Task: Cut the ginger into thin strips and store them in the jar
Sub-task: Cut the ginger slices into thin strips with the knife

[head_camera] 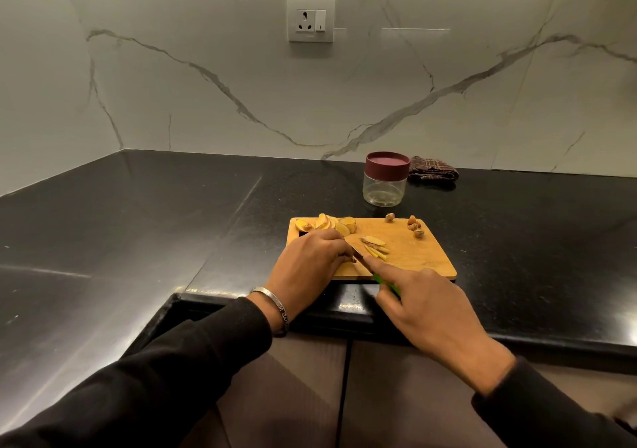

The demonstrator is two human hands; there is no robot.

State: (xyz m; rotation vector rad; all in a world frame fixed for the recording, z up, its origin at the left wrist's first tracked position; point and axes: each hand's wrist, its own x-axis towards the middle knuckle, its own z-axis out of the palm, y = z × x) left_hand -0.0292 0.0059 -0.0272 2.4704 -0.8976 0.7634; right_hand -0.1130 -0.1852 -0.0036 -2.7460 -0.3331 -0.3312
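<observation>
Our right hand (pixel 427 306) grips the green-handled knife (pixel 387 284) while our left hand (pixel 312 263) pinches a pale ginger piece (pixel 353 259) on the wooden cutting board (pixel 424 258), fingertips near enough the blade to get nicked, the maroon-lidded clear jar (pixel 385 182) closed beyond.

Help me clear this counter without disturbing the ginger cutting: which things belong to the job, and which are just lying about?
In use:
green-handled knife in the right hand
ginger piece under the left hand
yellow ginger slices and cut strips
wooden cutting board
clear jar with maroon lid

Lying about:
brown checked cloth
white wall socket
</observation>
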